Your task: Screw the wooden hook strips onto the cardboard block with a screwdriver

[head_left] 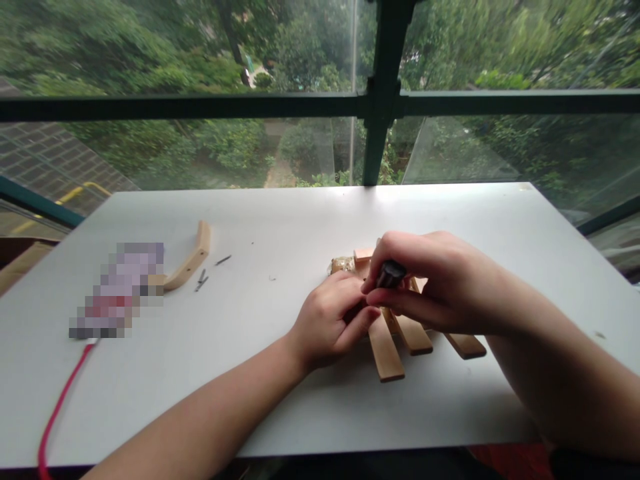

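Note:
My right hand (430, 283) is closed round the black handle of a screwdriver (391, 273), which points down at a wooden slatted piece (387, 353). The screwdriver's shaft and tip are hidden by my fingers. My left hand (327, 320) grips the same slatted piece from the left, its fingertips close to the screwdriver. Several pale wooden slats stick out toward me from under both hands. At the far left end of the piece is a block with clear wrapping (343, 265). The middle of the piece is covered by my hands.
On the white table (240, 373), a curved wooden bar (187, 267) with holes lies left of centre. Several dark screws (201, 280) lie beside it. A blurred-out phone-like item (120, 287) with a red cable (63, 407) is at the left. Windows stand behind.

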Demonstrator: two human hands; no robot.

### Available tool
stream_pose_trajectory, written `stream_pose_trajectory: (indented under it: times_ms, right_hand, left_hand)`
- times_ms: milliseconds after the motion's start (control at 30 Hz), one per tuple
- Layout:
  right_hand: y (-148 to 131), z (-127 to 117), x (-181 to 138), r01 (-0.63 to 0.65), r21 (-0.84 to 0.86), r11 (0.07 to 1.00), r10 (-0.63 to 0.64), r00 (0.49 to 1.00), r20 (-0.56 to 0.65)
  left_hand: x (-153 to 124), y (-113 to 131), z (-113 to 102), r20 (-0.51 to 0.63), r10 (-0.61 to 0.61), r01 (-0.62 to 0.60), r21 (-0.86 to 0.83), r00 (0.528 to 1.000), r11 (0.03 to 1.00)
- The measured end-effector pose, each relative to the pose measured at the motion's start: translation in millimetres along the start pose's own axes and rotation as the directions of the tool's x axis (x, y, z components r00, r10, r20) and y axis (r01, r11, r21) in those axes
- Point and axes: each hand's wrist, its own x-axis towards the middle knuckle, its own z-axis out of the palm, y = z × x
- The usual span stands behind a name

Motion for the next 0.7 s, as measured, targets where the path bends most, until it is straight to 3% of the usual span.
stream_pose_trajectory:
  times_ms: [367, 533, 700]
  right_hand:
    - [-4, -1, 1, 0.035, 0.015, 0.999, -0.034, 0.999, -0.041]
    - [-8, -13, -2, 0.171, 0.191, 0.967, -0.180, 0.983, 0.033]
    - [-3, -12, 0, 0.139, 0.186, 0.973, -0.155, 0.985, 0.076]
  left_hand:
    - [1, 2, -1, -0.016, -0.045, 0.044, -0.050, 0.999, 0.998]
    - [1, 2, -1, 0.008, -0.047, 0.047, -0.020, 0.999, 0.999]
    - [1, 1, 0, -0.026, -0.013, 0.013, -0.011, 1.000, 1.000]
